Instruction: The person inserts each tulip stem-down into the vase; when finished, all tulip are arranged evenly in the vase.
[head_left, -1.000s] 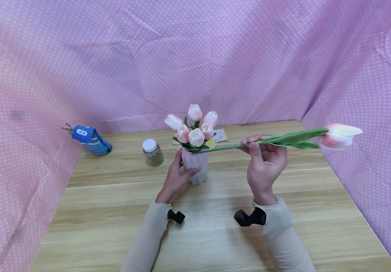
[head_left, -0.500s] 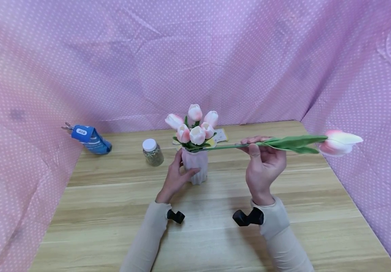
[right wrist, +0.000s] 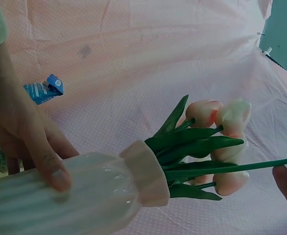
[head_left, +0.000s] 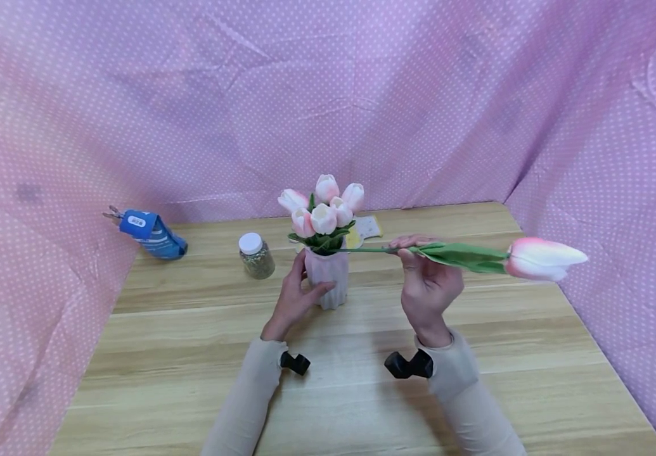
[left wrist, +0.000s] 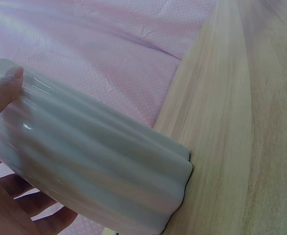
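A ribbed white vase (head_left: 329,282) stands upright on the wooden table, several pink-and-white tulips (head_left: 324,219) with green leaves in its mouth. My left hand (head_left: 293,300) grips the vase from the left, the thumb across its front. My right hand (head_left: 431,288) pinches the green stem of a single tulip (head_left: 541,258), whose bloom points right. This tulip lies nearly level, its stem reaching left to the vase's rim. In the right wrist view the stem (right wrist: 260,165) meets the mouth among the leaves; how deep its end sits is hidden.
A jar (head_left: 258,259) with a white lid and speckled contents stands left of the vase. Farther left is a blue packet (head_left: 156,235). Behind the vase lies a flat card (head_left: 369,227), partly hidden. Pink dotted cloth (head_left: 328,95) rises behind and beside the table (head_left: 191,380).
My right hand has moved left and slightly down with its tulip, the bloom dropping lower. The front tulips in the vase have shifted a little. My left hand has stayed on the vase.
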Action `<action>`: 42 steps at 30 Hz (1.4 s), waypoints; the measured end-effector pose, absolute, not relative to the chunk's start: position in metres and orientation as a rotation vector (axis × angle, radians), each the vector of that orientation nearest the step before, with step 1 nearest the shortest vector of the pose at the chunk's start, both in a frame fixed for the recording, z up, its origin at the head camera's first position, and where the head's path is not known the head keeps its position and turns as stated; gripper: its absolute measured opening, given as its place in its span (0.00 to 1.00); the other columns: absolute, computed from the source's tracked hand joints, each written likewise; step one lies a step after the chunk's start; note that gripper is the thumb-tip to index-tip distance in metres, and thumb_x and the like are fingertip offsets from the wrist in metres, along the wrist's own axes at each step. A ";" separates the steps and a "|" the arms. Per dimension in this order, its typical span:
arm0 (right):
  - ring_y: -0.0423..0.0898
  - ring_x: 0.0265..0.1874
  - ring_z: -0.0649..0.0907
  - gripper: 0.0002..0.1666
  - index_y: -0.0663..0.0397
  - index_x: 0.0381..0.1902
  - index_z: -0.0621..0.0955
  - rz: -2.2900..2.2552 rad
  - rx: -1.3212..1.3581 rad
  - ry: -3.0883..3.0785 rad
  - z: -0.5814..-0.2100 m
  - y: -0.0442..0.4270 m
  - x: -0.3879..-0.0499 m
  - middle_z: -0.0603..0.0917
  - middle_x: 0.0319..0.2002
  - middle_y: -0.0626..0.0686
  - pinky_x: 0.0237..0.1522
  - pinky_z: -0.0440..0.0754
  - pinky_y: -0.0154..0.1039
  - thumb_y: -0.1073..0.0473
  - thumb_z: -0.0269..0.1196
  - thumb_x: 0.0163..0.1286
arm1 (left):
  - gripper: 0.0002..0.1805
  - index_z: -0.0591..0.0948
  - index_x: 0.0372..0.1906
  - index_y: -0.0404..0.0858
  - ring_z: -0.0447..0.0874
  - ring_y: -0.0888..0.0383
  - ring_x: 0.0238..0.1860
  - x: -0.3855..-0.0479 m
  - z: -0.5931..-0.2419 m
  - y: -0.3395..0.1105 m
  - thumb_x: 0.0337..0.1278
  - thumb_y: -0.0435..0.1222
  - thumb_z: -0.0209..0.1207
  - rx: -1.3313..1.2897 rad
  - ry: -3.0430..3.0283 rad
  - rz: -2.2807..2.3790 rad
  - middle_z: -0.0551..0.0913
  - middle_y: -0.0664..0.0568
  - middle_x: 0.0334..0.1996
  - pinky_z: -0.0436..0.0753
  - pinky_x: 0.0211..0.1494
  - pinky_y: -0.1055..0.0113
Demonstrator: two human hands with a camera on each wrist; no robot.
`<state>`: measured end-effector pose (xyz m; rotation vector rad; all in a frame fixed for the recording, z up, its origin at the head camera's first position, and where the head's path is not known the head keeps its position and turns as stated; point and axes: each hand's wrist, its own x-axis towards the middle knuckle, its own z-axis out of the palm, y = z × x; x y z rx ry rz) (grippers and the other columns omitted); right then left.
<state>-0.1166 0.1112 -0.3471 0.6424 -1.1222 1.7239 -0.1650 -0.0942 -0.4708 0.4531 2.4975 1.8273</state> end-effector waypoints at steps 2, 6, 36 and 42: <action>0.47 0.34 0.89 0.13 0.81 0.33 0.74 1.734 0.647 -1.145 -0.347 0.110 -0.117 0.87 0.34 0.53 0.42 0.89 0.39 0.72 0.66 0.63 | 0.50 0.55 0.79 0.48 0.70 0.44 0.71 -0.165 -0.470 -0.094 0.57 0.51 0.69 0.444 2.499 1.822 0.68 0.44 0.73 0.74 0.72 0.44; 0.46 0.35 0.89 0.12 0.80 0.34 0.74 1.747 0.672 -1.176 -0.346 0.108 -0.119 0.87 0.35 0.52 0.42 0.89 0.39 0.72 0.66 0.64 | 0.50 0.55 0.79 0.48 0.70 0.43 0.71 -0.164 -0.469 -0.094 0.57 0.51 0.69 0.445 2.507 1.818 0.68 0.44 0.73 0.74 0.72 0.44; 0.34 0.38 0.86 0.09 0.83 0.40 0.76 1.730 0.545 -1.627 -0.368 0.090 -0.137 0.82 0.34 0.73 0.41 0.90 0.33 0.83 0.61 0.60 | 0.48 0.55 0.78 0.52 0.69 0.45 0.72 -0.165 -0.471 -0.094 0.58 0.42 0.69 0.421 2.481 1.831 0.67 0.49 0.74 0.74 0.73 0.43; 0.30 0.39 0.85 0.10 0.81 0.40 0.77 1.687 0.506 -1.679 -0.370 0.087 -0.140 0.82 0.35 0.75 0.42 0.89 0.29 0.82 0.63 0.59 | 0.46 0.56 0.78 0.51 0.70 0.45 0.72 -0.165 -0.471 -0.093 0.59 0.41 0.69 0.428 2.478 1.841 0.68 0.48 0.74 0.73 0.73 0.43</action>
